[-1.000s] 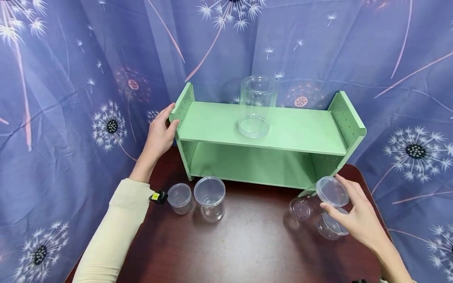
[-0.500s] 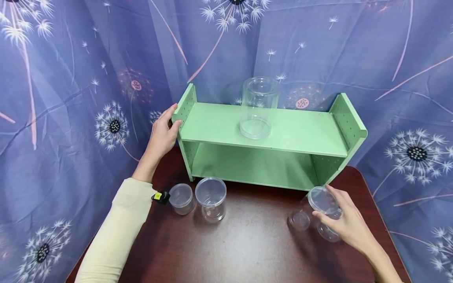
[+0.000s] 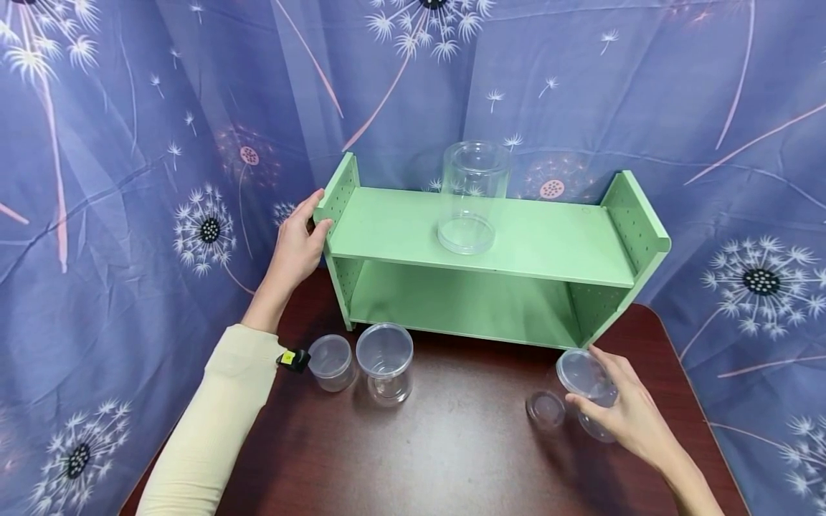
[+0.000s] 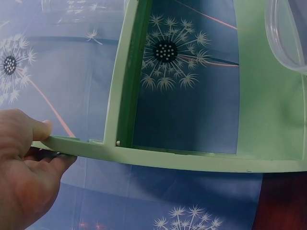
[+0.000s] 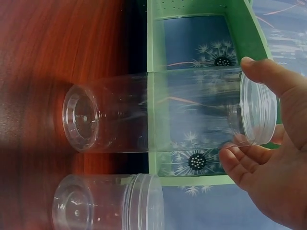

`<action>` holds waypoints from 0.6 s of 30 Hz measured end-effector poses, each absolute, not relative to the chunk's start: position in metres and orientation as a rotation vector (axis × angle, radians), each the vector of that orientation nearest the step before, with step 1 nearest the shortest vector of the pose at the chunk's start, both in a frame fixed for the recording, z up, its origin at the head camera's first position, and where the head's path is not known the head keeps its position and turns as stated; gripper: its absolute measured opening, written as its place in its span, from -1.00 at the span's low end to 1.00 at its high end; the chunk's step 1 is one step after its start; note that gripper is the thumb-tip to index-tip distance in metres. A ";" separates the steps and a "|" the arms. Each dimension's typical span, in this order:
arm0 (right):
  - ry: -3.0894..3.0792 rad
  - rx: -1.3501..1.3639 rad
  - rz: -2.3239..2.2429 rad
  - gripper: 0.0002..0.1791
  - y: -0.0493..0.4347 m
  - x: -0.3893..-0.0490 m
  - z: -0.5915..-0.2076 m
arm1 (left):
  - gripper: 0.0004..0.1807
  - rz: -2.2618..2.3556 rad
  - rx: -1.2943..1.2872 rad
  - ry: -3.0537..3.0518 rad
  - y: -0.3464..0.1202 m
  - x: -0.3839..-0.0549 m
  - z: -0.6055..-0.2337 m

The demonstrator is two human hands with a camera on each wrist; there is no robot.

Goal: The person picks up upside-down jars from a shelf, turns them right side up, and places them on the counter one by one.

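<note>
My left hand (image 3: 297, 247) grips the left side panel of the green two-level shelf (image 3: 387, 226), its thumb on the inner face in the left wrist view. With my right hand (image 3: 629, 408) I hold a tall clear jar (image 5: 192, 112) round its lid, thumb on one side and fingers on the other. The jar stands upright in front of the shelf's right end, its base at or just above the table. Close beside it is a shorter clear lidded jar (image 5: 103, 203), partly hidden behind my right hand in the head view.
A large clear jar (image 3: 474, 193) stands on the upper board. Two more lidded clear jars, a small one (image 3: 332, 364) and a taller one (image 3: 387, 365), stand on the dark red table (image 3: 426, 459) before the shelf's left end. A patterned blue curtain (image 3: 413, 86) hangs behind.
My right hand has moved left and down with the tall jar, which is now more upright and lower. The left hand keeps its hold on the shelf panel.
</note>
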State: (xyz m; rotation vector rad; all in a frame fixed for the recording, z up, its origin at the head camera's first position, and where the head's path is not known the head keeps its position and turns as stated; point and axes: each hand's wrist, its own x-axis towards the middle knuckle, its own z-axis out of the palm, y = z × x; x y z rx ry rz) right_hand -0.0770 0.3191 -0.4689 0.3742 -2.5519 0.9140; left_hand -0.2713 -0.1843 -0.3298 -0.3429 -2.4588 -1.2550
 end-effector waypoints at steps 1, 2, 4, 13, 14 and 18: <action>-2.546 0.381 0.916 0.04 0.319 -0.077 -0.470 | -0.39 -1.257 -0.343 -2.457 -0.184 -0.271 -0.330; -2.541 0.389 0.919 0.04 0.319 -0.077 -0.470 | -0.39 -1.259 -0.342 -2.455 -0.184 -0.271 -0.331; -2.534 0.399 0.918 0.04 0.319 -0.077 -0.471 | -0.39 -1.255 -0.343 -2.453 -0.185 -0.272 -0.331; -2.540 0.403 0.900 0.04 0.319 -0.077 -0.474 | -0.39 -1.254 -0.354 -2.436 -0.184 -0.273 -0.331; -2.541 0.401 0.903 0.04 0.319 -0.077 -0.474 | -0.39 -1.256 -0.353 -2.436 -0.184 -0.273 -0.331; -2.547 0.400 0.912 0.04 0.320 -0.077 -0.473 | -0.39 -1.264 -0.347 -2.440 -0.184 -0.272 -0.331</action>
